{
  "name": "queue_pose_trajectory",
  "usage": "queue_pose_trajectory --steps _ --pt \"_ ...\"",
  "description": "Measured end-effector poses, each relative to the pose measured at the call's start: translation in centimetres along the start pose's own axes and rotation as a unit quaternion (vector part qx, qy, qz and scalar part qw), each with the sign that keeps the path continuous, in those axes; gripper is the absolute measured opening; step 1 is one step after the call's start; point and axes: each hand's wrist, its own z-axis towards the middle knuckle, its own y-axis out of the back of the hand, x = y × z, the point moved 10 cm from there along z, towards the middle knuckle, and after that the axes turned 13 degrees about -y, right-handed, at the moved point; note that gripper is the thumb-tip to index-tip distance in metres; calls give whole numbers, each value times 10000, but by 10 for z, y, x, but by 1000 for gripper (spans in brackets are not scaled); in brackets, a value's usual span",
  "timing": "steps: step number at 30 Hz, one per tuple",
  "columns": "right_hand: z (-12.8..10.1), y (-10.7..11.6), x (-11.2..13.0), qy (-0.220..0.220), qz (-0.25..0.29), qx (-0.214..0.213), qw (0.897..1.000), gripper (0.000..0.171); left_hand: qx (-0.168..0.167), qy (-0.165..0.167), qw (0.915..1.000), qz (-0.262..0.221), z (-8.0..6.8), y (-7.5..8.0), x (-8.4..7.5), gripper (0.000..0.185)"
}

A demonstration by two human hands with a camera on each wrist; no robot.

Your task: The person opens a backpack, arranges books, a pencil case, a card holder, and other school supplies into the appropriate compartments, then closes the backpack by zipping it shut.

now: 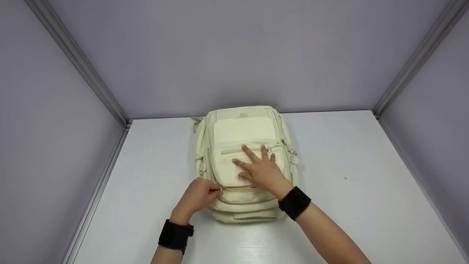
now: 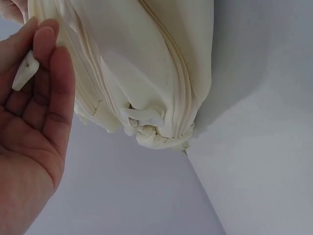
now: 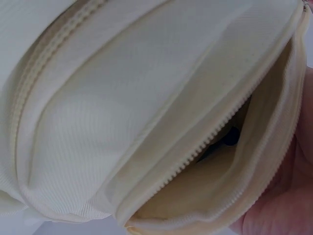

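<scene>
A cream backpack (image 1: pixel 243 130) lies front side up on the white table, its top toward the back wall. At the lower left of its front pocket, my left hand (image 1: pixel 199 194) pinches a zipper pull; the cream pull tab (image 2: pixel 25 71) shows between thumb and fingers in the left wrist view. My right hand (image 1: pixel 263 172) rests on the front pocket, its fingers spread. The right wrist view shows the pocket zipper (image 3: pixel 195 152) parted, with a dark object (image 3: pixel 230 137) inside the opening. Part of my right palm (image 3: pixel 279 210) appears beside that opening.
The white table (image 1: pixel 329 220) is bounded by grey-lilac panels (image 1: pixel 234 55) at the back and both sides. A tiny speck (image 1: pixel 345 178) lies on the table to the right. Side straps and a buckle (image 1: pixel 293 157) stick out at the backpack's right edge.
</scene>
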Motion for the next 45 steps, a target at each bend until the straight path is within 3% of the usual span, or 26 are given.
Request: queue_pose_trajectory --steps 9,17,24,28,35,39,45 --pt "-2 0 0 24 42 -85 10000 51 33 -369 9992 175 13 -15 -21 5" --pt "-6 0 0 67 339 -251 9991 50 62 -655 9972 357 23 -29 -35 6" --pt "-15 5 8 177 203 -688 9973 44 -244 -544 9973 417 25 -25 -34 11" --pt "-30 16 24 767 486 -1110 9897 31 -744 -412 9949 548 23 -11 -31 15" --pt "-49 33 41 1602 1537 -1606 9617 12 -1583 -434 9842 669 20 6 -33 11" --pt "-53 33 49 1808 1563 -1877 9527 14 -1703 -556 9834 287 21 5 -39 14" --pt "-58 32 54 1881 1372 -2356 9436 22 -1512 -898 9844 -104 23 5 -49 19"
